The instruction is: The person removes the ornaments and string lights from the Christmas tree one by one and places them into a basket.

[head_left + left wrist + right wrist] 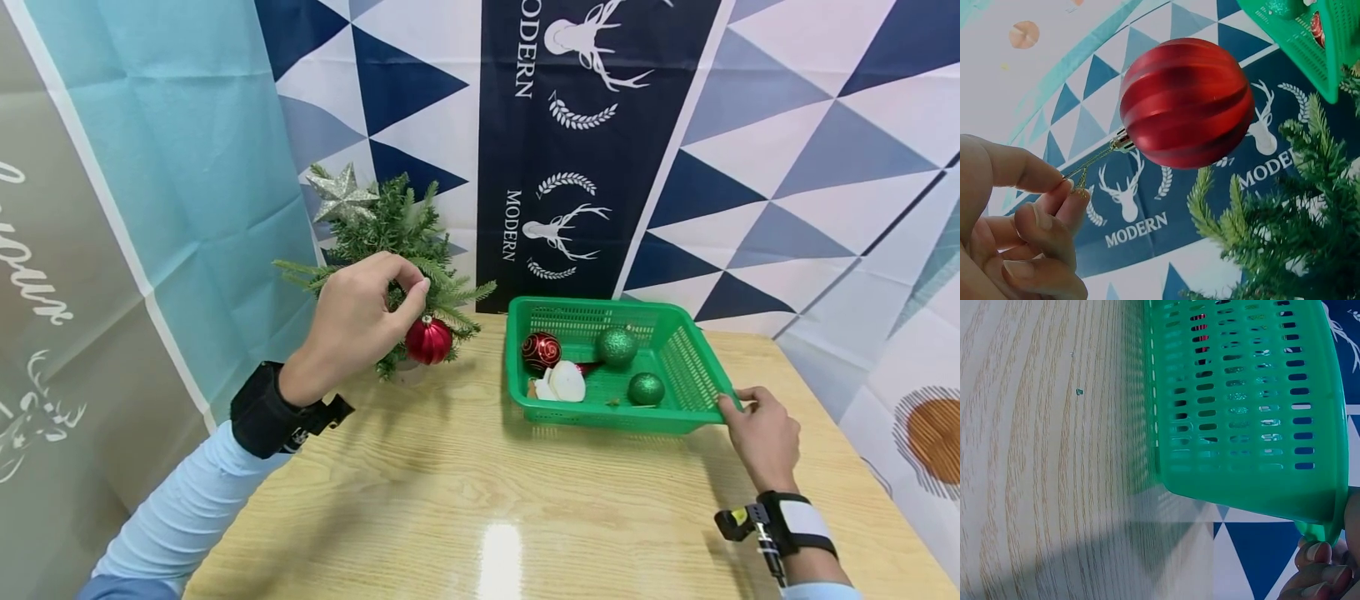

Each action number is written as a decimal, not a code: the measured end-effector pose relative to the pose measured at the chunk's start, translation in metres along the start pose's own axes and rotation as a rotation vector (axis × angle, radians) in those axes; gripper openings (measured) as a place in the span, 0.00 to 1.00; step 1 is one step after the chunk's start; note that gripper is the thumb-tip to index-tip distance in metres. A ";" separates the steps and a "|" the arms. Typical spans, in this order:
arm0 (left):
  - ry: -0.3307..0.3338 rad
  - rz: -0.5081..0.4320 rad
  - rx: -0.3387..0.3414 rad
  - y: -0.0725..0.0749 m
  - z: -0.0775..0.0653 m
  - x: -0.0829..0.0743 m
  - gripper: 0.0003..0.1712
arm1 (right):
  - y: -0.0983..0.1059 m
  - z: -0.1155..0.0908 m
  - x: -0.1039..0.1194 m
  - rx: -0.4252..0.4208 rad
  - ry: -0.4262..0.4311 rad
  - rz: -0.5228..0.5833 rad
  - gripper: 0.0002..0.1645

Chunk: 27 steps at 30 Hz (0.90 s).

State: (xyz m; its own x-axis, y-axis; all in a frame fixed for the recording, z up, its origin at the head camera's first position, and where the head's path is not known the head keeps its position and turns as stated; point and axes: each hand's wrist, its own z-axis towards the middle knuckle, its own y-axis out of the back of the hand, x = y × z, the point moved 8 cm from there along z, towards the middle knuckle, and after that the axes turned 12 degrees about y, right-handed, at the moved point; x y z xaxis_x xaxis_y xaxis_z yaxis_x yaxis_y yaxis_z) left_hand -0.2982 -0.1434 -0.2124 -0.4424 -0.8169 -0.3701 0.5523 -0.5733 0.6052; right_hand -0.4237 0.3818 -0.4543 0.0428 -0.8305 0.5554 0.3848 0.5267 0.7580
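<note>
My left hand (358, 312) pinches the thin gold string (1088, 164) of a ribbed red Christmas ball (429, 341) between thumb and fingertips. The ball hangs below the fingers, in front of a small artificial Christmas tree (405, 221). A glittery silver star (344, 196) sits at the tree's top left. At the right, my right hand (765, 437) grips the near right corner of a green plastic basket (615, 414). Its fingers curl under the rim (1335, 506) in the right wrist view.
Inside the basket lie two glittery green balls (617, 345), a red ball with gold swirls (541, 352) and a white ornament (564, 382). The wooden table (450, 492) runs back to a patterned cloth (420, 92). A tiny green fleck (1079, 392) lies on the table.
</note>
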 end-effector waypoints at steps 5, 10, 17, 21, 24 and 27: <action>0.001 -0.001 0.029 -0.010 -0.001 -0.002 0.08 | 0.001 0.001 0.002 0.000 0.015 0.001 0.30; -0.008 -0.011 0.049 -0.021 0.000 -0.004 0.06 | 0.000 0.001 0.002 0.001 0.010 0.005 0.30; -0.031 -0.035 0.085 -0.038 0.001 -0.006 0.05 | 0.000 0.000 0.002 0.001 0.008 0.010 0.30; -0.046 -0.039 0.095 -0.045 0.000 -0.006 0.05 | 0.000 -0.001 0.002 -0.001 0.003 0.012 0.30; -0.066 -0.041 0.094 -0.050 0.000 -0.008 0.05 | 0.000 -0.001 0.002 -0.005 0.004 0.013 0.29; -0.082 -0.047 0.096 -0.056 0.001 -0.009 0.05 | 0.001 -0.002 0.001 -0.007 0.003 0.016 0.29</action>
State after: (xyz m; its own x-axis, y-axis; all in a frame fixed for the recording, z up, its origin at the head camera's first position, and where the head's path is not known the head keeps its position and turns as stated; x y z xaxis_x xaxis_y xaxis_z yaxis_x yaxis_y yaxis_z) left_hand -0.3263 -0.1041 -0.2420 -0.5245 -0.7792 -0.3432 0.4614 -0.5989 0.6546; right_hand -0.4219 0.3808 -0.4538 0.0521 -0.8227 0.5661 0.3908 0.5384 0.7466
